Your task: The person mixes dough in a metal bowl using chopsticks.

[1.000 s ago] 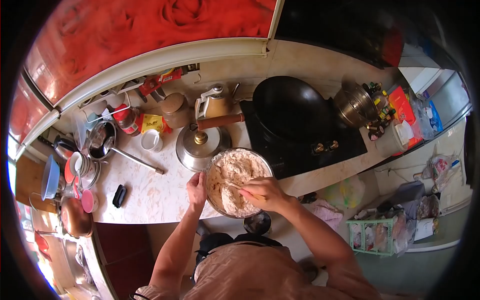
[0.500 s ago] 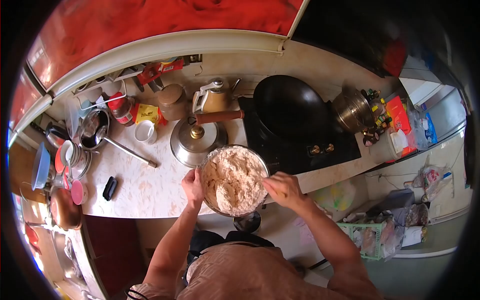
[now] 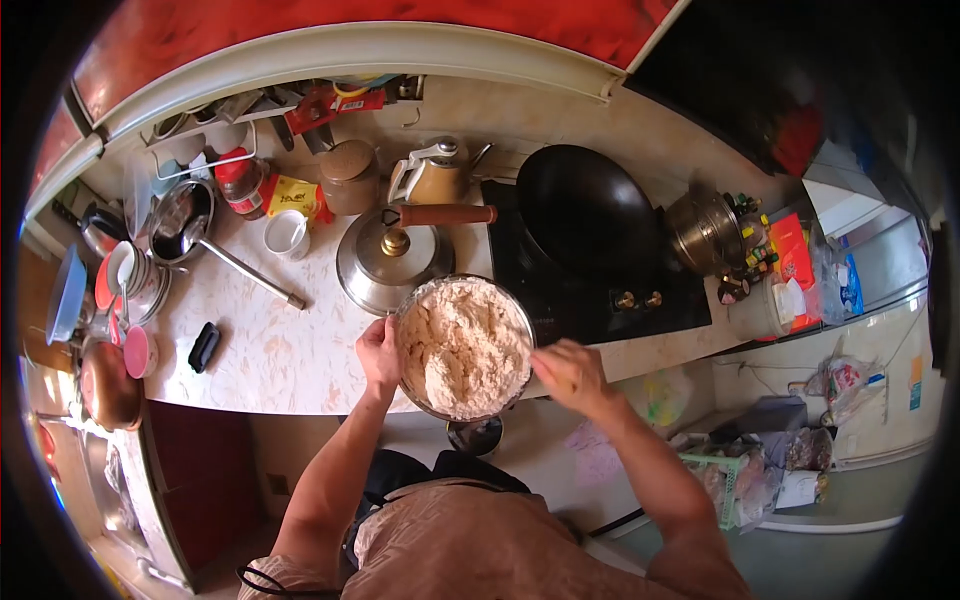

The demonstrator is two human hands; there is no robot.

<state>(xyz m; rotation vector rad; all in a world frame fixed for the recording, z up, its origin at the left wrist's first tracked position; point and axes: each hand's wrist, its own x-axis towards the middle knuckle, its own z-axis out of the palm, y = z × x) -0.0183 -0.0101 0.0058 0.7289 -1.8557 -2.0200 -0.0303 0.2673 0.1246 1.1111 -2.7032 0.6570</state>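
A round metal bowl with a pale, crumbly, dough-like mixture is at the front edge of the counter, in front of a lidded pan. My left hand grips the bowl's left rim, fingers closed around it. At the right rim is my right hand, its fingers curled together. What those fingers hold, if anything, is hidden. The mixture has a loose, lumpy surface and fills much of the bowl.
Behind the bowl stand the lidded pan and a kettle. A black wok rests on the stove, with a metal pot beside it. Leftward are a ladle, a white cup, a black object and stacked bowls.
My right hand has moved from over the mixture to the bowl's right rim, and the light wooden utensil it held no longer shows. The view has shifted; my left hand stays on the rim.
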